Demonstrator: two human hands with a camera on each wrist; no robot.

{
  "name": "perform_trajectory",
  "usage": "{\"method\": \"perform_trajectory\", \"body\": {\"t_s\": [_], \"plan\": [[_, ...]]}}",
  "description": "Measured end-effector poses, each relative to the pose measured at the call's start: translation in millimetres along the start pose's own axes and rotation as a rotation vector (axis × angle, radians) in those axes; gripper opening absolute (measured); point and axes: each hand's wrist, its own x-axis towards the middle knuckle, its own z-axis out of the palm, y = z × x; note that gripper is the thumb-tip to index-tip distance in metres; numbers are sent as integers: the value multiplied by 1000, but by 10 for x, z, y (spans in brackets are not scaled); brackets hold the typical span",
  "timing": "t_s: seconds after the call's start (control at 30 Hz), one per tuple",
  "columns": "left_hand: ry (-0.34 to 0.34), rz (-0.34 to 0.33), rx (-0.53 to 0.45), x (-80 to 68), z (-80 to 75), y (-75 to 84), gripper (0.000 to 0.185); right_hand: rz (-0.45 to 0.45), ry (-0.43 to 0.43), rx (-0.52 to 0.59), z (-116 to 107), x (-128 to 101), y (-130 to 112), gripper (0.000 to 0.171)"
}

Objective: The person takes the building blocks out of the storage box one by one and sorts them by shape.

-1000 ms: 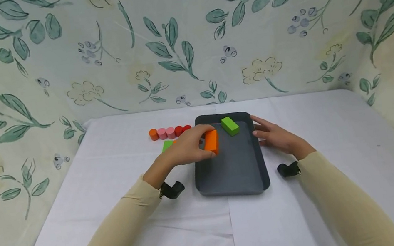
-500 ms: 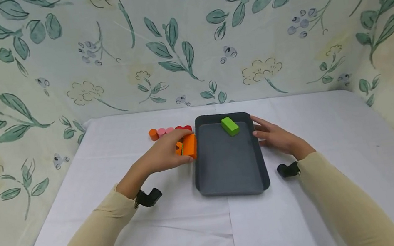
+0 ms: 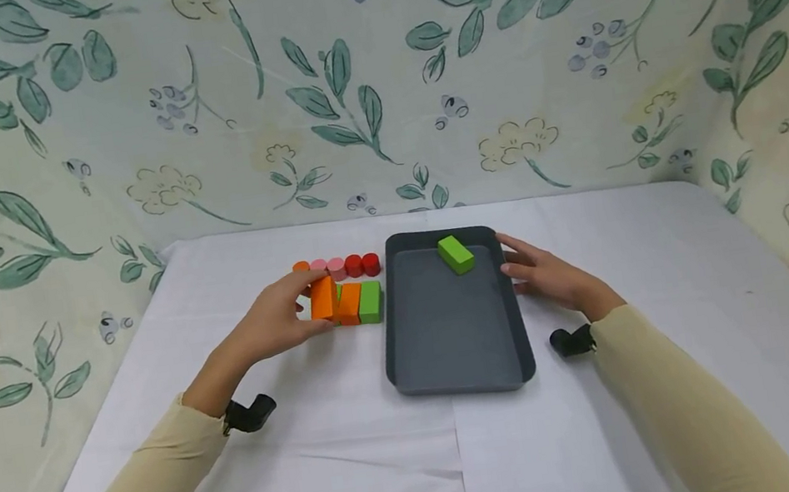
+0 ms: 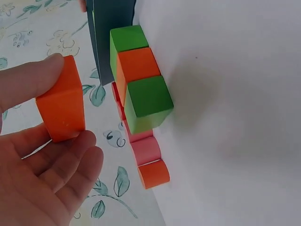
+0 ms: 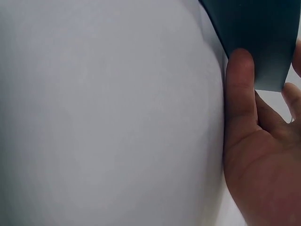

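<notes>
My left hand (image 3: 265, 325) pinches an orange rectangular block (image 3: 322, 299) between thumb and fingertips. In the left wrist view that block (image 4: 65, 106) is held off the table, beside a row of standing blocks: a green block (image 4: 150, 96), an orange block (image 4: 138, 63) and another green block (image 4: 128, 37). A dark grey tray (image 3: 454, 347) stands right of this row, with one bright green block (image 3: 456, 255) at its far end. My right hand (image 3: 554, 278) rests against the tray's right wall, its fingers fairly straight; the right wrist view shows the thumb touching the wall.
Behind the blocks runs a line of small cylinders: orange (image 3: 301, 267), pink (image 3: 336, 268) and red (image 3: 370, 264). A white cloth (image 3: 365, 469) covers the table. A floral curtain (image 3: 376, 114) hangs at the back.
My left hand has carried the orange block leftward from over the tray to the left part of the block row. The right hand stays at the tray's side.
</notes>
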Motion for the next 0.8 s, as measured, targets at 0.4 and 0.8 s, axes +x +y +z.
{"method": "perform_trajectory", "body": {"t_s": [0.4, 0.8], "plan": [[-8, -129, 67, -116, -16, -447, 68, -3, -4, -2, -1, -3, -5, 72], [-22, -211, 54, -104, -3, -654, 69, 6, -11, 2, 6, 2, -26, 71]]}}
